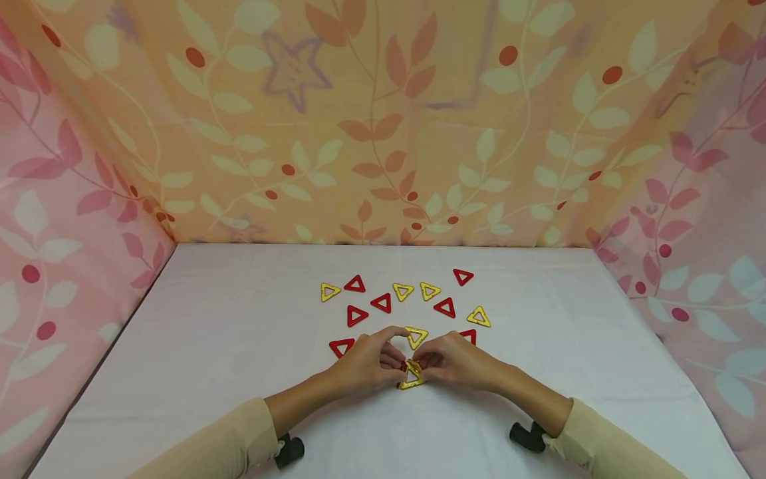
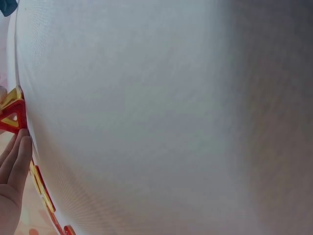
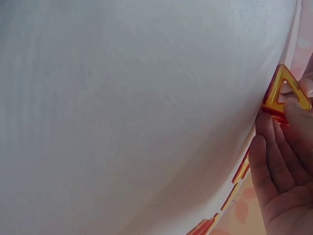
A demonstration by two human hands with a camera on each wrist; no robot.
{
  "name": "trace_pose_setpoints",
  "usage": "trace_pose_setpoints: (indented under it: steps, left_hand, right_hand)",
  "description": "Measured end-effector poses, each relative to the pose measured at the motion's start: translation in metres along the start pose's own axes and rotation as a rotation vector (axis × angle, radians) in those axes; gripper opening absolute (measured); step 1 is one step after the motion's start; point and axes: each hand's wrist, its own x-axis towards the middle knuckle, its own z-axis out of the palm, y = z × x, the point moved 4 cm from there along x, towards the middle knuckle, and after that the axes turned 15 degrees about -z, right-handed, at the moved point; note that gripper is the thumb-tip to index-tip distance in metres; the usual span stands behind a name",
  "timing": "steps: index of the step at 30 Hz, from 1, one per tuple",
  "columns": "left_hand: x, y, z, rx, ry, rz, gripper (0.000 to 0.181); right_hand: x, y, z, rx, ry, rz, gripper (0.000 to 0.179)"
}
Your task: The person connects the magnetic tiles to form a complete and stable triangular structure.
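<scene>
Near the front middle of the table, both hands hold a small upright cluster of triangular frame tiles. It has a yellow triangular tile [image 1: 411, 384] facing me and red showing at its side. My left hand [image 1: 368, 362] pinches the cluster from the left. In the left wrist view its fingers [image 2: 18, 161] meet the lower edge of a red triangular tile [image 2: 22, 115]. From the right, my right hand [image 1: 461, 360] pinches it between thumb and fingers. The right wrist view shows that thumb over the yellow tile [image 3: 275, 95]. The fingers partly hide where the tiles join.
Loose yellow triangular tiles [image 1: 403, 291] and red triangular tiles [image 1: 356, 316] lie flat in a spread beyond the hands. One yellow tile [image 1: 417, 338] lies just behind the cluster. Patterned cloth [image 1: 383, 133] walls the white table [image 1: 209, 332] at the back and sides.
</scene>
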Motion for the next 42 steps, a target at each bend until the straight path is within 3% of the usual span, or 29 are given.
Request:
trace_pose_setpoints:
  steps: [12, 42]
  left_hand:
    - [0.0004, 0.0007, 0.0010, 0.012, 0.009, 0.031, 0.065]
    - [-0.0006, 0.0009, 0.0028, 0.100, 0.036, 0.040, 0.063]
  right_hand:
    - [0.0008, -0.0024, 0.0017, 0.011, 0.007, -0.019, 0.025]
    - [-0.0012, -0.0018, 0.0038, -0.069, -0.013, -0.037, 0.020]
